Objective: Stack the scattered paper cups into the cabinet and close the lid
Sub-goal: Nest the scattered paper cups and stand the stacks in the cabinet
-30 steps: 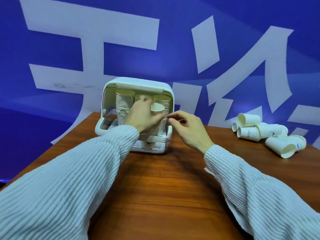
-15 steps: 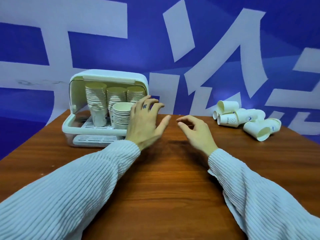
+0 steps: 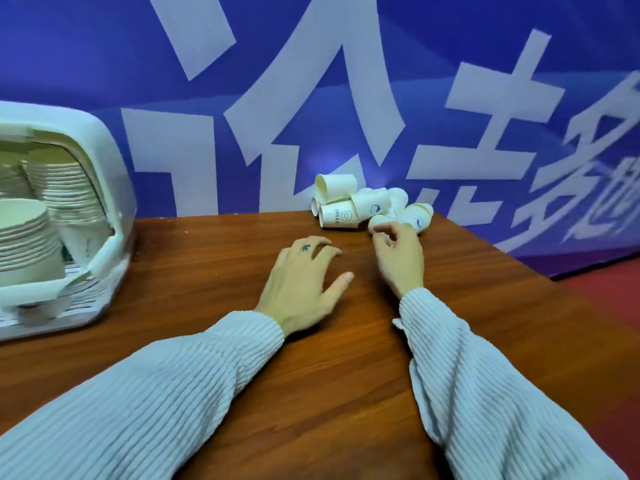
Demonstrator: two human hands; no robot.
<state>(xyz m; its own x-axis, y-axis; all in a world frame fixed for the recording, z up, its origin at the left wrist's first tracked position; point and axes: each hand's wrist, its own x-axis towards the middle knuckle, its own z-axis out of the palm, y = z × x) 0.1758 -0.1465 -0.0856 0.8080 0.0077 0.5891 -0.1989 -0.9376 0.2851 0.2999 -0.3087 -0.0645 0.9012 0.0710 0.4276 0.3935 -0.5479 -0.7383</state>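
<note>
A: Paper cups (image 3: 370,207), a small heap of them, lie on their sides at the far right of the wooden table (image 3: 346,393), against the blue wall (image 3: 433,64).

B: Which way do they point?

A: Mixed. The cup printed HELLO (image 3: 338,216) has its long axis running left to right, with the mouth to the left. The one on top of it (image 3: 335,188) lies the same way. The others are tumbled at angles and partly hidden.

B: And the cabinet?

A: The white cabinet (image 3: 110,174) stands at the far left with its lid up. Inside are stacks of nested cups (image 3: 27,244), upright, the nearest stack mouth up. The far stacks are blurred.

B: The hands?

A: The right hand (image 3: 400,258) is at the near edge of the heap, fingers loosely curled, gripping nothing I can see; whether a fingertip touches a cup, I cannot tell. The left hand (image 3: 304,282) is spread over the table, fingers apart, holding nothing.
</note>
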